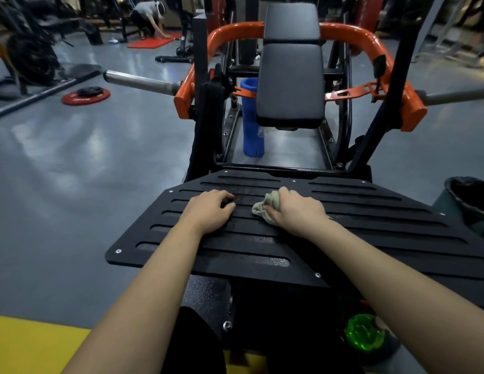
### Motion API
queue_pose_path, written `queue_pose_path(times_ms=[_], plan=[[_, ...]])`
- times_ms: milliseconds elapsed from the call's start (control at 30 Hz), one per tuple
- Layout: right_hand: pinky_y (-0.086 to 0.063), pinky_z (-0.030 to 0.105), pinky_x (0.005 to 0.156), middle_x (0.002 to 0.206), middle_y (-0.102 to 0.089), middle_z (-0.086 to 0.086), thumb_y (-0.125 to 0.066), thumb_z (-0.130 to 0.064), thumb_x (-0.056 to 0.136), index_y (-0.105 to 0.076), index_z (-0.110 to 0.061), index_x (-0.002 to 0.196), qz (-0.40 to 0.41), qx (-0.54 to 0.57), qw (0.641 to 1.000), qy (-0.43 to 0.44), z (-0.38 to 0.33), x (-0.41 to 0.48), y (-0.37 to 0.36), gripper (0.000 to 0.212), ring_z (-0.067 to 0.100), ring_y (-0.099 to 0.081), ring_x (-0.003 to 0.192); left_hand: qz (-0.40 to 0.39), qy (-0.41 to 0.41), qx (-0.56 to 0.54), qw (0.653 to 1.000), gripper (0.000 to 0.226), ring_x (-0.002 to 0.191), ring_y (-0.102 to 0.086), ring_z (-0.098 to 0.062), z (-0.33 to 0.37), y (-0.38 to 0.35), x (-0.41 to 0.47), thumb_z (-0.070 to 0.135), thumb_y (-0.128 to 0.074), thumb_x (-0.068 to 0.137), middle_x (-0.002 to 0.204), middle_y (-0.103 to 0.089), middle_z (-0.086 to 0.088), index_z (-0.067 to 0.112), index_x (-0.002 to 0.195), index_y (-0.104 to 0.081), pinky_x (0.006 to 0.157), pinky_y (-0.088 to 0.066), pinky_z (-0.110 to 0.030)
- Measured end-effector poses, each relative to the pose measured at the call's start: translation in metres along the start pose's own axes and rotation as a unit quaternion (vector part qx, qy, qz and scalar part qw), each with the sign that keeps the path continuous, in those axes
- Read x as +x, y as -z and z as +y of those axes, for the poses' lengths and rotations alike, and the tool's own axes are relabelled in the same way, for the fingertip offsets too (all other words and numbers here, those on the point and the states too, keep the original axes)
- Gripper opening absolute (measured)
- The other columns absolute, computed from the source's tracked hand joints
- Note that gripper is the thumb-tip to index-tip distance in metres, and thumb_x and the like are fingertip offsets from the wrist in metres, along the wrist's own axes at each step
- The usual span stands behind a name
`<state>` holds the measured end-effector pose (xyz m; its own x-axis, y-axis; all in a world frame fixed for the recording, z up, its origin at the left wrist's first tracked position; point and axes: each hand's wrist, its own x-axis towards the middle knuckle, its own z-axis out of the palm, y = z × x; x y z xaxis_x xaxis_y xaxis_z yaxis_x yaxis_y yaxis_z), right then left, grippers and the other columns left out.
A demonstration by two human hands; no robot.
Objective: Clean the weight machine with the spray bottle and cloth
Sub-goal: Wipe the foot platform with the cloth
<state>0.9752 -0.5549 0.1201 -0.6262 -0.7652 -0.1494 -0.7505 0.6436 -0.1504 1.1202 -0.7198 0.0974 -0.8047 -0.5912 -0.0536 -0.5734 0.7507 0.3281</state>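
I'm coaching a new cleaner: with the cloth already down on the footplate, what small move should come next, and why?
Probably drag the cloth sideways along the slats of the footplate, toward its right edge. The right hand grips it bunched on the plate's middle, the left hand rests beside it, and the green spray bottle sits set aside below.

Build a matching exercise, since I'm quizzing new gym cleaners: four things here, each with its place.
Things: 1 cloth; 2 green bottle; 3 red weight plate; 4 blue cylinder.
Places: A on the floor, far left; B upright beside the seat pad; C gripped by the right hand on the footplate; D low down, below the footplate's right side.
Pairs: 1-C; 2-D; 3-A; 4-B.
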Motion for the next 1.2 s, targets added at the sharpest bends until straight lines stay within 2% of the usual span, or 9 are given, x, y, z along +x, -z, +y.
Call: queue_pose_path(times_ms=[400,633,767,900,967,1033,1100,1200], plan=[[-0.041,0.046,0.101,0.142,-0.051,0.016,-0.038,-0.054,0.103,-0.044,-0.009,0.138,0.004,0.007,0.997,-0.077,-0.005,0.103,-0.010,0.058,0.038,-0.052,0.130,0.002,0.014,-0.015,1.000,0.040,0.131,-0.048,-0.018,-0.003,-0.001,0.006,0.050,-0.047,0.101,0.137,-0.057,0.008,0.036,0.136,-0.057,0.109,-0.031,-0.045],[-0.044,0.047,0.093,0.133,-0.054,0.009,-0.036,-0.048,0.105,-0.060,-0.030,0.127,-0.001,-0.020,0.999,-0.047,-0.001,0.148,-0.011,0.038,0.037,-0.055,0.122,0.020,0.018,-0.024,0.999,0.036,0.129,-0.048,-0.015,-0.005,-0.003,0.008,0.050,-0.048,0.099,0.133,-0.057,0.011,0.038,0.132,-0.058,0.108,-0.028,-0.042],[-0.046,0.048,0.091,0.130,-0.054,0.008,-0.032,-0.044,0.106,-0.060,-0.026,0.129,-0.011,-0.028,0.998,-0.051,0.001,0.170,-0.014,0.041,0.039,-0.057,0.119,0.002,0.013,0.000,1.000,0.036,0.135,-0.040,-0.014,-0.005,-0.006,0.011,0.052,-0.041,0.102,0.140,-0.049,0.013,0.039,0.134,-0.051,0.111,-0.023,-0.041],[-0.045,0.047,0.090,0.131,-0.052,0.012,-0.031,-0.041,0.107,-0.057,-0.020,0.133,0.015,-0.040,0.998,-0.054,0.008,0.186,-0.019,0.042,0.039,-0.054,0.121,0.000,0.016,0.010,1.000,0.037,0.136,-0.036,-0.013,-0.004,-0.011,0.011,0.055,-0.035,0.103,0.143,-0.046,0.013,0.039,0.134,-0.047,0.111,-0.021,-0.040],[-0.046,0.048,0.094,0.133,-0.050,0.013,-0.030,-0.040,0.108,-0.054,-0.017,0.136,0.014,-0.037,0.998,-0.057,0.010,0.192,-0.018,0.043,0.040,-0.053,0.123,0.003,0.015,0.010,1.000,0.041,0.134,-0.038,-0.013,-0.004,-0.011,0.012,0.062,-0.034,0.101,0.140,-0.047,0.013,0.040,0.133,-0.047,0.110,-0.023,-0.039],[-0.046,0.051,0.098,0.135,-0.049,0.012,-0.028,-0.046,0.107,-0.053,-0.020,0.137,-0.004,-0.030,0.998,-0.051,0.014,0.194,-0.018,0.047,0.040,-0.054,0.123,0.003,0.012,0.005,1.000,0.048,0.133,-0.039,-0.013,-0.003,-0.011,0.010,0.071,-0.035,0.098,0.138,-0.048,0.014,0.039,0.132,-0.049,0.110,-0.025,-0.039],[-0.047,0.050,0.091,0.132,-0.052,0.010,-0.024,-0.058,0.102,-0.054,-0.022,0.135,-0.018,-0.012,0.998,-0.054,0.020,0.198,-0.022,0.058,0.038,-0.056,0.118,-0.002,0.011,0.003,1.000,0.052,0.133,-0.040,-0.013,-0.002,-0.009,0.008,0.074,-0.036,0.095,0.137,-0.049,0.014,0.039,0.131,-0.050,0.109,-0.026,-0.038],[-0.043,0.045,0.081,0.126,-0.060,0.010,-0.017,-0.074,0.086,-0.052,-0.018,0.127,0.004,0.028,0.998,-0.062,0.027,0.197,-0.027,0.078,0.036,-0.060,0.111,0.002,0.014,0.004,1.000,0.053,0.132,-0.041,-0.014,0.001,-0.001,0.008,0.075,-0.038,0.094,0.137,-0.050,0.013,0.039,0.131,-0.051,0.109,-0.027,-0.039]])
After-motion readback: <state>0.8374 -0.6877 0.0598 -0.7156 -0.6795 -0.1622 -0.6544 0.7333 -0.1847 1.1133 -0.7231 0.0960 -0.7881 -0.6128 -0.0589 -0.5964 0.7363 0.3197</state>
